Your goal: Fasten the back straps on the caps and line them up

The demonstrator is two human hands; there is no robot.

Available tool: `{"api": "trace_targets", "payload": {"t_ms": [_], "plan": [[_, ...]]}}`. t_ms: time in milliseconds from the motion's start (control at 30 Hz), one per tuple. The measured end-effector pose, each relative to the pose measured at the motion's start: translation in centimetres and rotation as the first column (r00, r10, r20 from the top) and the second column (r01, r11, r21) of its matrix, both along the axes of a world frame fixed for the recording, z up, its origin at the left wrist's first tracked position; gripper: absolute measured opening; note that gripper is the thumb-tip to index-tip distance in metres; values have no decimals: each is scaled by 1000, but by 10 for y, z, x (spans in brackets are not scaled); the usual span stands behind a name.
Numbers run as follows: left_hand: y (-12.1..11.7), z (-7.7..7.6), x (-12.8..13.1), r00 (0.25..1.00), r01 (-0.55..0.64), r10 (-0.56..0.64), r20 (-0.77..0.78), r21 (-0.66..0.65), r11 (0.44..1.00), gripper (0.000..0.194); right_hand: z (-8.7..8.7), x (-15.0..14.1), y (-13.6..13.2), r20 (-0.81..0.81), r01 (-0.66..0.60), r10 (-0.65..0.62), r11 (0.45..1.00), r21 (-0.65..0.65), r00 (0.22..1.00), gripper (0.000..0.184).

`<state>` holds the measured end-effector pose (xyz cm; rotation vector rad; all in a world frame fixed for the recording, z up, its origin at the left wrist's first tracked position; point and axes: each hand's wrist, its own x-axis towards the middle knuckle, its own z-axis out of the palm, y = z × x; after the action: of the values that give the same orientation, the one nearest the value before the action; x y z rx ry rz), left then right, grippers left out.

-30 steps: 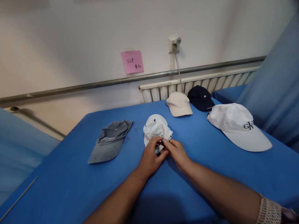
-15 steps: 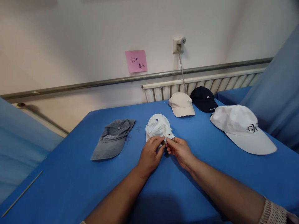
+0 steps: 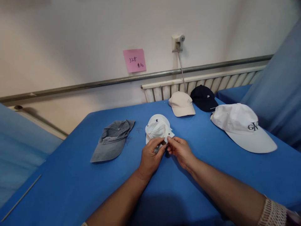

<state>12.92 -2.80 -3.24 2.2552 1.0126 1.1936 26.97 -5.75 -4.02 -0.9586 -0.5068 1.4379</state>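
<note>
Head view: I am watching a small white cap [image 3: 157, 129] sitting mid-table, with a left hand [image 3: 150, 157] and a right hand [image 3: 180, 152] meeting at its near, right edge. The left thumb and forefinger are pinching the edge; the right thumb and forefinger are pinching what looks like its strap [image 3: 171, 135], one hand perhaps steadying while the other works. The remaining fingers are curling below, partly hidden.

A gray cap [image 3: 113, 141] is lying to the left; a beige cap [image 3: 181, 103], a black cap [image 3: 203, 98] and a large white cap [image 3: 235, 119] are lining the far right, likely set aside for working room.

A blue sheet [image 3: 70, 163] is covering the surface, a thin rod [image 3: 22, 197] lying near left. Beyond, a radiator [image 3: 164, 91], a metal rail [image 3: 103, 83], a pink note [image 3: 134, 60] and a socket [image 3: 175, 42] are lining the wall [image 3: 94, 31], blue curtains [image 3: 277, 94] hanging either side.
</note>
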Motion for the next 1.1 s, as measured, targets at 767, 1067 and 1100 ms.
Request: {"api": "trace_targets", "payload": {"t_ms": [767,1067,1100], "plan": [[2,-3,-2,994,-85,94,62,-139,987,19,-2,-5,0,25,-20,18,998,63,1000,33],[3,-2,-1,997,-64,67,28,-124,990,19,-5,-5,4,110,14,-21,998,65,994,28],[3,-2,-1,998,-60,64,23,-118,991,19,-6,-5,4,119,19,-27,997,72,993,26]]}}
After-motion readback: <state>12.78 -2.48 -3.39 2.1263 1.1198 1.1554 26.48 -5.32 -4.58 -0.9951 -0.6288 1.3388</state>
